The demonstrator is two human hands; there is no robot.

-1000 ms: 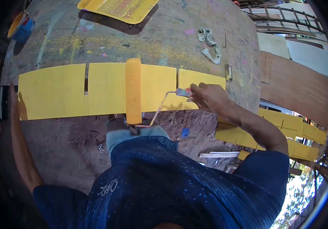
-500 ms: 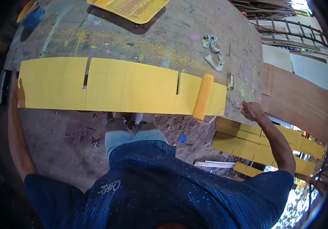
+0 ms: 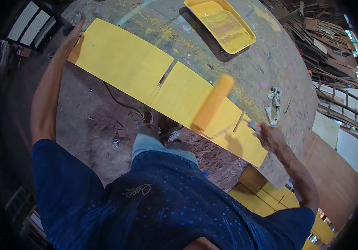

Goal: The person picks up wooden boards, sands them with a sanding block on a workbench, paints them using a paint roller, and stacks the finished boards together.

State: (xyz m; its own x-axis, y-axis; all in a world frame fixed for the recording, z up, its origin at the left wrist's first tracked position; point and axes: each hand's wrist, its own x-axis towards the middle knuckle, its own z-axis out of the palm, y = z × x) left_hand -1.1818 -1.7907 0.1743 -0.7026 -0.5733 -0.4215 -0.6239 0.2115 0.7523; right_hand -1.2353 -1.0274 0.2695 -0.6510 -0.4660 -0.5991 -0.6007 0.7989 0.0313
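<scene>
A long yellow board (image 3: 125,58) with narrow slots lies along the near edge of the paint-marked table. My right hand (image 3: 272,138) is wrapped round the handle of a paint roller (image 3: 213,103), whose orange-yellow sleeve lies across the board right of its middle. At the board's left end is my left hand (image 3: 74,37), its fingers stretched out along the edge. A yellow paint tray (image 3: 247,35) with wet paint in it sits on the table beyond the board.
A crumpled rag (image 3: 274,104) lies on the table (image 3: 291,79) at the right. More yellow boards (image 3: 266,193) are below the table's right corner. Wood scraps (image 3: 329,41) and large panels (image 3: 333,175) stand at the right. A dark chair-like object (image 3: 33,25) is at upper left.
The view has turned, so board and table now slant down to the right. The roller has moved back left along the board from its right part, still in my right hand.
</scene>
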